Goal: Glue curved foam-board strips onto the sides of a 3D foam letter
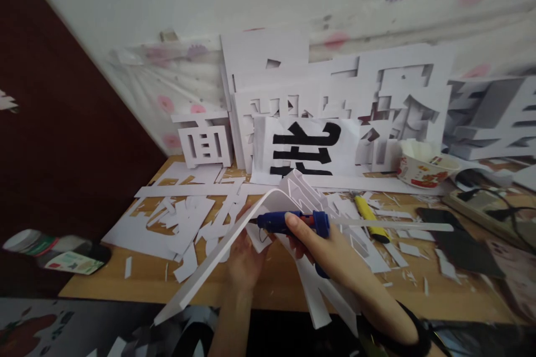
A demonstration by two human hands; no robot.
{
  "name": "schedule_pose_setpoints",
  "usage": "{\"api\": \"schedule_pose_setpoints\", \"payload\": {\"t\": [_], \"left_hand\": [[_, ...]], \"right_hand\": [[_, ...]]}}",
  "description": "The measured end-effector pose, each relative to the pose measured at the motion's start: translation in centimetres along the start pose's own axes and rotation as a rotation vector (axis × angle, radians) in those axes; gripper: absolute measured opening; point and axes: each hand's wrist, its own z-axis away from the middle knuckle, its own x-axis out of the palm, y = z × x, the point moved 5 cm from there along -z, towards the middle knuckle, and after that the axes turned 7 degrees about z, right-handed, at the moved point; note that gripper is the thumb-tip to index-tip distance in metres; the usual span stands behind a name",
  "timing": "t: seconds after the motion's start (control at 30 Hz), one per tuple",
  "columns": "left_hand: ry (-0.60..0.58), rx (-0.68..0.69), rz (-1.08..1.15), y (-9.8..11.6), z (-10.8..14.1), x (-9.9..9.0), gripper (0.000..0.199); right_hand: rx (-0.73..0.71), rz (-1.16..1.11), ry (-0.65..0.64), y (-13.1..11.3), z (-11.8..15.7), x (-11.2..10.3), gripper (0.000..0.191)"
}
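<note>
My right hand (pixel 315 240) is wrapped round a blue glue gun (pixel 276 222), a long translucent glue stick (pixel 402 225) jutting from its back end. The nozzle points left and meets a white foam-board strip (pixel 218 259), which bends over at the top and hangs down to the lower left. Behind that strip, my left hand (pixel 245 254) grips a white foam-board letter (pixel 312 290); its fingers are partly covered by the board. Some of the letter's raised side walls (pixel 304 192) stand up behind the glue gun.
A yellow utility knife (pixel 371 217) and foam scraps (pixel 171 217) lie on the wooden table (pixel 285 290). Cut-out boards (pixel 339 89) and a printed character sheet (pixel 305 148) lean at the back. A paper bowl (pixel 425 170), power strip (pixel 481 206) and dark mat (pixel 458 240) are right, a bottle (pixel 58 251) left.
</note>
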Motion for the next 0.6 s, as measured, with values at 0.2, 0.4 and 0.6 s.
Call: {"api": "schedule_pose_setpoints", "payload": {"t": [0.2, 0.4, 0.6], "left_hand": [[-0.126, 0.066, 0.078, 0.1, 0.1, 0.1, 0.051], [-0.11, 0.049, 0.073, 0.0, -0.1, -0.4, 0.049], [-0.058, -0.016, 0.056, 0.1, -0.2, -0.6, 0.045]], "right_hand": [[0.049, -0.015, 0.003, 0.6, 0.3, -0.1, 0.059], [0.102, -0.017, -0.001, 1.2, 0.8, -0.3, 0.061], [0.098, -0.018, -0.037, 1.8, 1.1, -0.5, 0.062]]}}
